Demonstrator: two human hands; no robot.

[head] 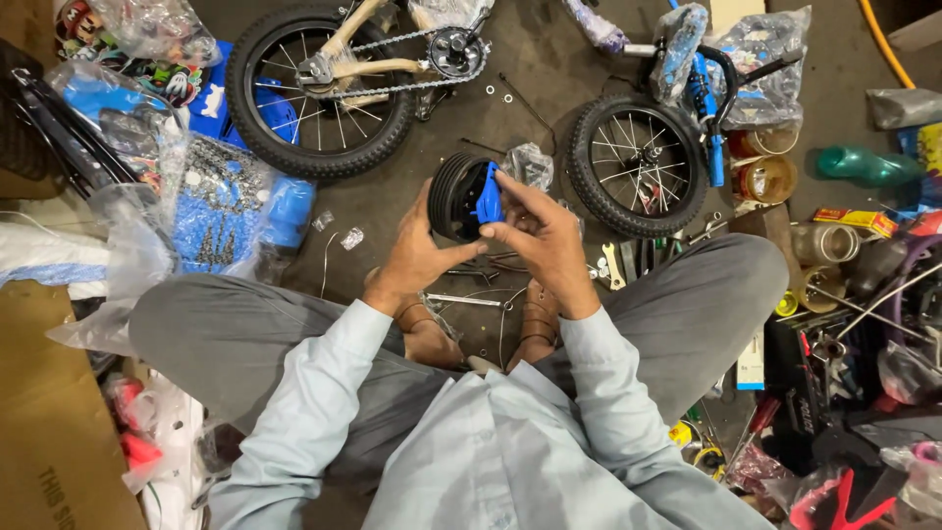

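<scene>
Two bare hands meet at centre frame, seen from above by a person sitting cross-legged on a dark floor, grey trousers and pale blue shirt sleeves in view. Left hand (pixel 417 257) cups a small black training wheel (pixel 453 196) from below and behind, fingers curled round the tyre. Right hand (pixel 548 245) comes in from the right side, thumb and fingertips pinching a blue plastic piece (pixel 489 199) that sits against the wheel's hub face. Wheel is held edge-on, above the person's sandalled feet, approx. in the middle of the picture.

Beyond the hands, top left, lies a kid's bike rear wheel (pixel 322 90) w/ chain and cream frame. Top right lies a smaller spoked wheel (pixel 638 164), next to blue frame parts in plastic wrap. A crumpled clear bag (pixel 531 163) sits just past the training wheel. Wrenches (pixel 613 265) lie near the right knee. Tins, tools and misc. clutter fill the right edge; blue packaging and plastic bags fill the left.
</scene>
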